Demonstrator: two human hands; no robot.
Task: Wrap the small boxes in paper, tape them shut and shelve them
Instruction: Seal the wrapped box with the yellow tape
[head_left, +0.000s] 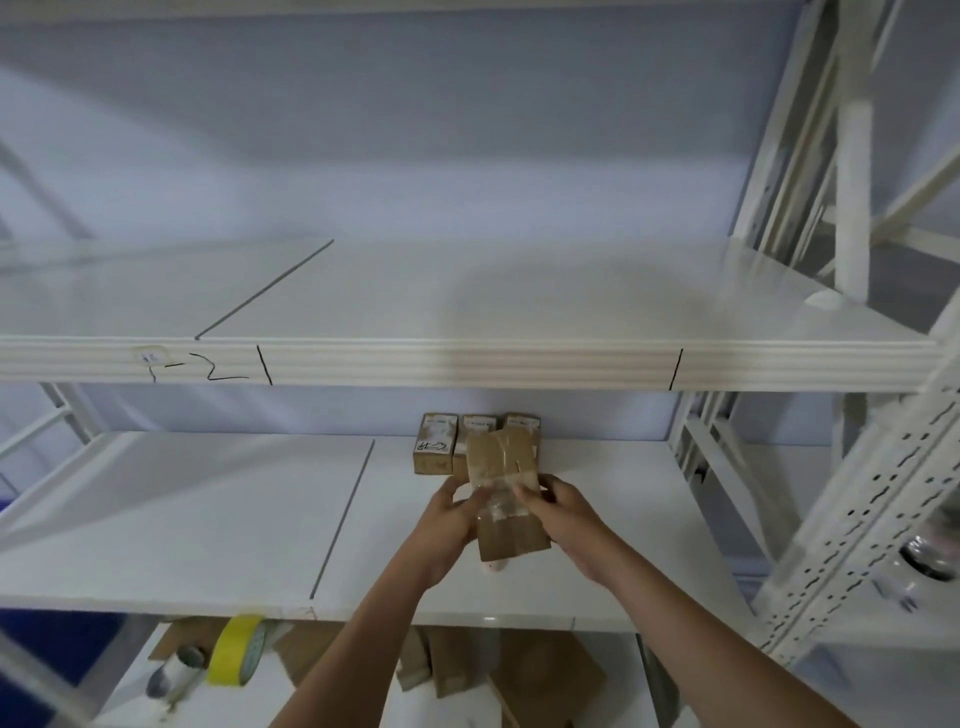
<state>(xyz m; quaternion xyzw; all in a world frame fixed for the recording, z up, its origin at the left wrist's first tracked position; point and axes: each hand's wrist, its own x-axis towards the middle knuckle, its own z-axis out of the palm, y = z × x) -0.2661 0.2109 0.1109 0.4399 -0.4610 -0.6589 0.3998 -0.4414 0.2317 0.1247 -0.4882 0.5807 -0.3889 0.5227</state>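
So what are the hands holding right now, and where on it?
A brown paper-wrapped, taped box, held over the middle shelf. The left hand grips its left edge, the right hand its right edge, both around mid-height.

Middle shelf (208, 519) open left of box row (475, 441); upper shelf (467, 364) overhead; upright (852, 519) blocks right.

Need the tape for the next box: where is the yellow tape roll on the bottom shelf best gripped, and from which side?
Grip the yellow tape roll across its broad yellow band, coming from above and the front. It stands on edge on the bottom shelf, leaning, so the band faces up. The white middle shelf partly overhangs it, and a grey-white roll lies close on its left.
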